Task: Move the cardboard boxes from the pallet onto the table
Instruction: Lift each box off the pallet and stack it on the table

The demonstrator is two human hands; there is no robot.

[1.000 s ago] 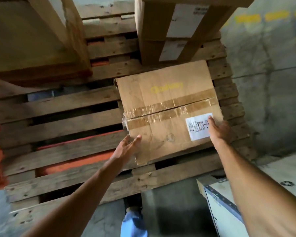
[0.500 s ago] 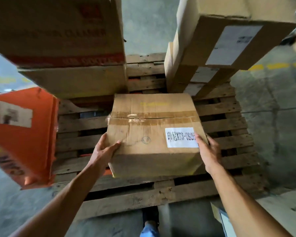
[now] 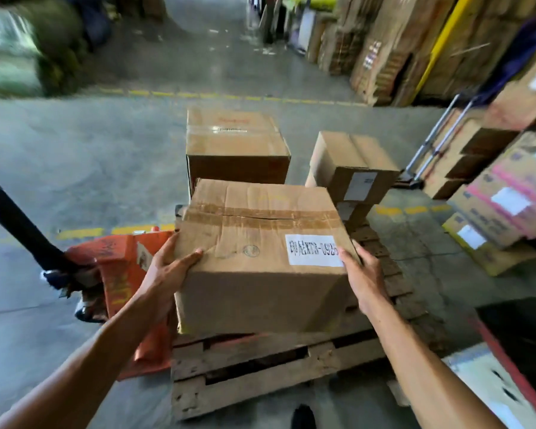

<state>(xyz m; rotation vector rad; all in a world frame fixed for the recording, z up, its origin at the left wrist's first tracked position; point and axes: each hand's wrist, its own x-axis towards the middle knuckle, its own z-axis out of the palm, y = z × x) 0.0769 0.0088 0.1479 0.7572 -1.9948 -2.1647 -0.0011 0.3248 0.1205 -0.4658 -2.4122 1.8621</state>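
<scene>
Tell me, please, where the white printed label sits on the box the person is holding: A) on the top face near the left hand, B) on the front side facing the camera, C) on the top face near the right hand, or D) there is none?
C: the white label lies on the top face of the held box, right beside the right hand, far from the left hand.

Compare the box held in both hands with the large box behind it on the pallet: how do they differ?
The held box is gripped by the left hand and right hand; the rear box stands untouched. The held box is creased, with a white printed label on top; the rear box looks smoother, with faint red print. Both are brown, taped cardboard.
</scene>
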